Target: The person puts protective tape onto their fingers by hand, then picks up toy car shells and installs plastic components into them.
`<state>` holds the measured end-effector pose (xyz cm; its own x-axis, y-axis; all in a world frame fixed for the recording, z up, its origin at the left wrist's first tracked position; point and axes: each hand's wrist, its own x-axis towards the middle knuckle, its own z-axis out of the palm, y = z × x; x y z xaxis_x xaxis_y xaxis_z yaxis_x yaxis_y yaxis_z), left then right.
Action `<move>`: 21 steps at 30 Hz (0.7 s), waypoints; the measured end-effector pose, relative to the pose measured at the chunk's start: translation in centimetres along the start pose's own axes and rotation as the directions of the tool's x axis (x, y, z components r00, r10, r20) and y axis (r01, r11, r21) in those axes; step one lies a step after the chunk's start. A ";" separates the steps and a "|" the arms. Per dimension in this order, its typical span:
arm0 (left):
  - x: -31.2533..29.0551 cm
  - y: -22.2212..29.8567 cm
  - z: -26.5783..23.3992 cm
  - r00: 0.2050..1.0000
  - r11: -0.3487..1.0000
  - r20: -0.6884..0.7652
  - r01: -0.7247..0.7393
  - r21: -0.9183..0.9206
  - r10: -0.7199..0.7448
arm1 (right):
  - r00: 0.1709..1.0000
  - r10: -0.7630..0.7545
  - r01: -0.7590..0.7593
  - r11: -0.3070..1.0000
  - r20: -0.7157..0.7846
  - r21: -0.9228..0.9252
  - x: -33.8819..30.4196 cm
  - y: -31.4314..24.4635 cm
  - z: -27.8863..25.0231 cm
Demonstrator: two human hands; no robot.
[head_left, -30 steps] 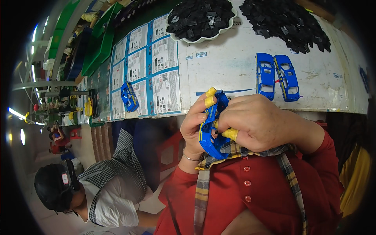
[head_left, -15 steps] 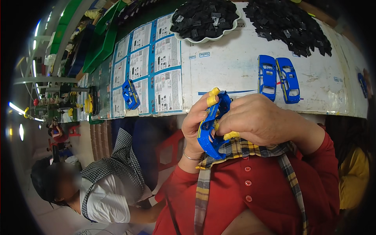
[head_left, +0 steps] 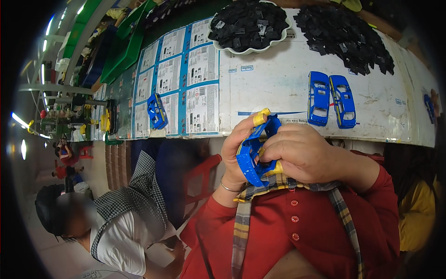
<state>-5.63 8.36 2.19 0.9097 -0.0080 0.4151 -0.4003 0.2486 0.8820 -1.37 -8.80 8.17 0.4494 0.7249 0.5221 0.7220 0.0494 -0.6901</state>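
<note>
My left hand (head_left: pixel 235 151) is wrapped round a blue plastic toy car body (head_left: pixel 249 163), held above my lap in front of the table edge. The shell is tilted, with its hollow side facing my right hand (head_left: pixel 302 151). That hand's fingers are closed together and reach into the shell. Whatever they pinch is hidden. Yellow tape or finger covers wrap some fingertips on both hands. Two more blue car bodies, one (head_left: pixel 318 98) beside the other (head_left: pixel 343 101), lie on the table beyond my right hand. Another blue car body (head_left: pixel 157 111) rests farther left.
A white scalloped bowl (head_left: pixel 287 33) holds many small black plastic pieces. To its right is a loose heap of black pieces (head_left: pixel 346 39). Printed sheets (head_left: pixel 202 100) cover the table's left part. A green bin (head_left: pixel 123 51) stands far left. A co-worker (head_left: pixel 121 242) sits at my left.
The car body has tilted slightly in my left hand, and my right fingers have shifted a little inside it. The co-worker's arm at the left has moved down.
</note>
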 end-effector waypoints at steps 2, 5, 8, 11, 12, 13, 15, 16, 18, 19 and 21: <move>0.4 -0.1 0.4 0.998 0.998 0.013 -0.058 -0.021 0.058 | 0.999 -0.005 0.004 1.000 -0.052 -0.025 -0.1 0.0 0.3; 0.6 0.3 1.6 0.997 0.997 -0.006 -0.076 0.010 0.076 | 0.993 0.010 -0.012 1.000 -0.117 -0.014 -0.2 0.4 -0.2; 1.0 0.8 2.6 0.998 0.994 -0.030 -0.057 0.093 0.060 | 0.989 0.050 -0.044 0.998 -0.139 0.042 -0.8 1.0 -0.9; 1.8 0.9 3.2 0.981 0.980 0.002 0.191 0.052 -0.192 | 0.841 0.540 -0.358 0.612 -0.041 0.706 -2.0 1.8 -0.7; 2.1 0.9 3.4 0.984 0.983 -0.004 0.179 0.036 -0.179 | 0.841 0.540 -0.370 0.621 -0.034 0.691 -2.1 2.0 -0.8; 2.4 0.9 3.5 0.988 0.987 0.045 0.143 0.077 -0.146 | 0.818 0.574 -0.352 0.544 -0.032 0.761 -2.3 2.3 -0.9; 2.6 0.4 3.3 0.989 0.980 0.116 0.063 0.188 -0.086 | 0.780 0.625 -0.316 0.426 -0.023 0.847 -2.8 2.9 -0.8; 2.6 0.0 3.2 0.991 0.983 0.111 0.056 0.176 -0.076 | 0.780 0.625 -0.328 0.435 -0.019 0.839 -3.2 3.2 -0.7; 2.6 -0.5 3.1 0.994 0.940 0.109 -0.010 0.341 -0.029 | 0.737 0.676 -0.354 0.405 -0.016 0.843 -3.7 3.6 -0.7; 2.6 -0.5 3.1 0.994 0.943 0.103 -0.014 0.334 -0.022 | 0.725 0.688 -0.342 0.388 -0.022 0.856 -3.6 3.6 -0.6; 2.6 -0.5 3.2 0.994 0.935 0.087 0.035 0.353 -0.070 | 0.722 0.692 -0.322 0.345 -0.007 0.882 -3.2 3.2 -0.6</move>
<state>-3.45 5.14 3.58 0.9225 -0.1101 0.3699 -0.3812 -0.1099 0.9179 -0.18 -11.35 4.60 0.8279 0.5524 -0.0975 -0.3595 0.3891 -0.8482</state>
